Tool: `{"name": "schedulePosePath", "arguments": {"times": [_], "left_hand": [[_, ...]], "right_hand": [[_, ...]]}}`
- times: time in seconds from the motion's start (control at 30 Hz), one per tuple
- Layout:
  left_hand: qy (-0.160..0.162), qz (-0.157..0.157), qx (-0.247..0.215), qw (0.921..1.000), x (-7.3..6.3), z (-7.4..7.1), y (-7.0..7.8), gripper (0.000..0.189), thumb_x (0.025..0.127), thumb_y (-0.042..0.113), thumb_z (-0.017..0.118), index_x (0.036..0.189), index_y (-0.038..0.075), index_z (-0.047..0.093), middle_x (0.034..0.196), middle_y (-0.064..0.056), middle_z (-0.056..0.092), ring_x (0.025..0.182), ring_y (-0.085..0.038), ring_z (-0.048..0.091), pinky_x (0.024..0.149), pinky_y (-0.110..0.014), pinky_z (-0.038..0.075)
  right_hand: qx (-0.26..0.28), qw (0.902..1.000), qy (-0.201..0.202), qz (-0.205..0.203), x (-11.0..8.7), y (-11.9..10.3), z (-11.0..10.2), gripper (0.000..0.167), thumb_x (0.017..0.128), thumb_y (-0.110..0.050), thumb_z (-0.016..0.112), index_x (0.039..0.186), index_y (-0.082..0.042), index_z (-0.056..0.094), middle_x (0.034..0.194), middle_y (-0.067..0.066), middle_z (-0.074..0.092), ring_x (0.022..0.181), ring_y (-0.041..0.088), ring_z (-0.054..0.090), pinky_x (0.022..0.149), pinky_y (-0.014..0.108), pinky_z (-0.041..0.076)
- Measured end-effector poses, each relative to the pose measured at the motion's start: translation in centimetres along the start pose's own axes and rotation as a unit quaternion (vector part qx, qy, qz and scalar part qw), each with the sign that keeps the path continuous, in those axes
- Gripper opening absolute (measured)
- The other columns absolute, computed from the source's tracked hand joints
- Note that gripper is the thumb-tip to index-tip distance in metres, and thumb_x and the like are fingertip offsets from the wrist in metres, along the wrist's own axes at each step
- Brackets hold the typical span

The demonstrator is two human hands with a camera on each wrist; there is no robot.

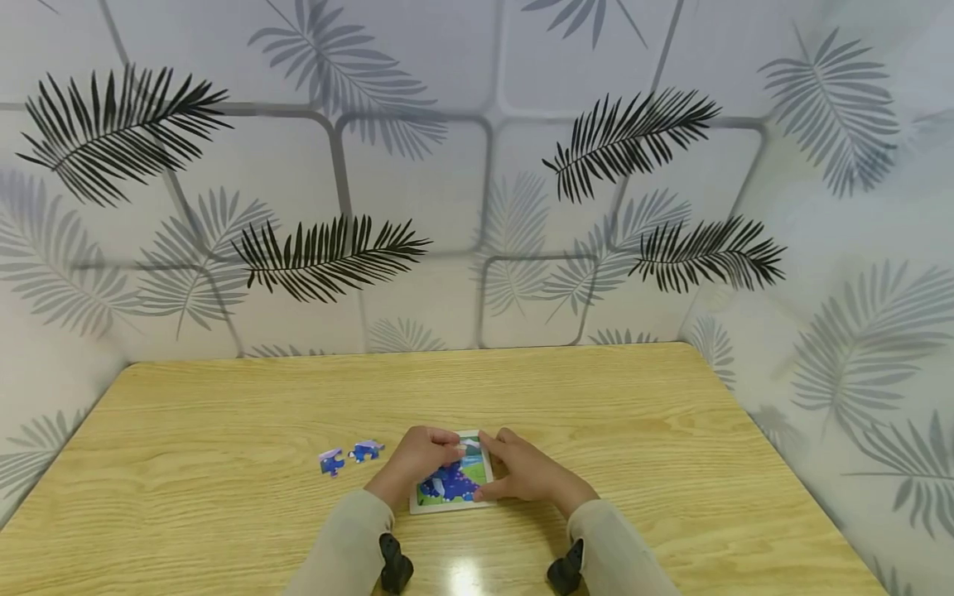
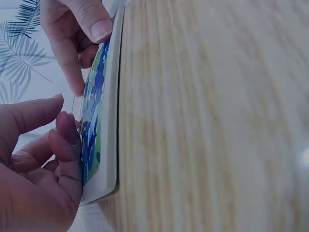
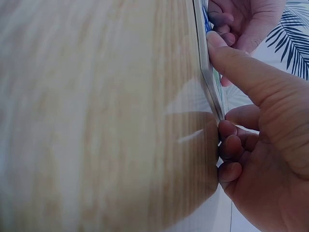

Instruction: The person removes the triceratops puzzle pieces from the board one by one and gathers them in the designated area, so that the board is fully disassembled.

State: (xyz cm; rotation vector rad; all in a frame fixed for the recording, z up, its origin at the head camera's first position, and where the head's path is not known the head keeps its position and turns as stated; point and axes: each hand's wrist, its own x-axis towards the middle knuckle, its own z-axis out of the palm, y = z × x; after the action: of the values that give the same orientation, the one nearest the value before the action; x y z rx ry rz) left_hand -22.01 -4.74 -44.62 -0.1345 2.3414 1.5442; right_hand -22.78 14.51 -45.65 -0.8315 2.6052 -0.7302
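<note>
A jigsaw puzzle board (image 1: 450,507) with a pale frame lies on the table, its picture blue, green and purple. My left hand (image 1: 421,459) reaches over its left side, fingers bent and thumb over the picture; I cannot tell whether a piece is pinched there. In the left wrist view, the left hand (image 2: 36,159) has its bent fingertips right at the picture's edge. At the right side of the board, my right hand (image 1: 532,470) grips the frame, thumb near the front corner. In the right wrist view, the right thumb (image 3: 231,60) lies on the frame's edge and the other fingers curl beside the corner.
Two loose purple-and-blue jigsaw pieces, one puzzle piece (image 1: 331,462) and another piece (image 1: 366,450), lie left of the board. The wooden table (image 1: 224,497) meets a leaf-patterned wall covering (image 1: 417,306) at the back. Each wrist carries a small black device.
</note>
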Motion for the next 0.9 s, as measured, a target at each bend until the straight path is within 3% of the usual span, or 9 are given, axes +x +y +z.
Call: {"name": "schedulePosePath", "arguments": {"times": [0.2,0.43,0.7,0.9], "left_hand": [[-0.012,-0.002,0.003,0.9999,0.31,0.23,0.11,0.026,0.089,0.015,0.066,0.112,0.005,0.069,0.106,-0.007,0.066,0.086,-0.016,0.059,0.078,-0.034,0.051],[0.009,-0.003,-0.018,0.9998,0.27,0.35,-0.22,0.027,0.088,0.009,0.064,0.114,-0.001,0.066,0.094,-0.007,0.066,0.069,-0.013,0.056,0.061,-0.024,0.050],[-0.016,-0.028,-0.030,0.9990,0.42,0.21,-0.20,0.031,0.089,0.008,0.063,0.120,0.005,0.065,0.114,-0.008,0.062,0.082,-0.018,0.054,0.066,-0.027,0.045],[-0.020,-0.040,-0.047,0.9979,0.37,0.12,-0.22,0.031,0.088,0.006,0.063,0.119,0.005,0.065,0.115,-0.009,0.061,0.088,-0.020,0.053,0.072,-0.030,0.043]], "right_hand": [[0.001,1.0000,0.001,0.005,-0.07,0.24,0.01,0.088,0.080,-0.040,0.074,0.146,0.000,0.030,0.091,0.001,0.036,0.081,0.015,0.038,0.070,0.029,0.031],[0.004,1.0000,-0.001,0.008,0.01,0.23,0.05,0.089,0.080,-0.041,0.074,0.146,-0.001,0.031,0.092,0.002,0.037,0.083,0.016,0.039,0.072,0.030,0.033],[0.005,0.9999,-0.002,0.009,0.04,0.27,0.06,0.089,0.080,-0.040,0.074,0.146,0.000,0.030,0.091,0.001,0.037,0.082,0.016,0.038,0.071,0.030,0.032],[0.002,1.0000,0.000,0.003,0.08,0.28,0.06,0.088,0.080,-0.039,0.074,0.146,0.001,0.031,0.090,0.001,0.036,0.079,0.015,0.037,0.068,0.028,0.031]]}}
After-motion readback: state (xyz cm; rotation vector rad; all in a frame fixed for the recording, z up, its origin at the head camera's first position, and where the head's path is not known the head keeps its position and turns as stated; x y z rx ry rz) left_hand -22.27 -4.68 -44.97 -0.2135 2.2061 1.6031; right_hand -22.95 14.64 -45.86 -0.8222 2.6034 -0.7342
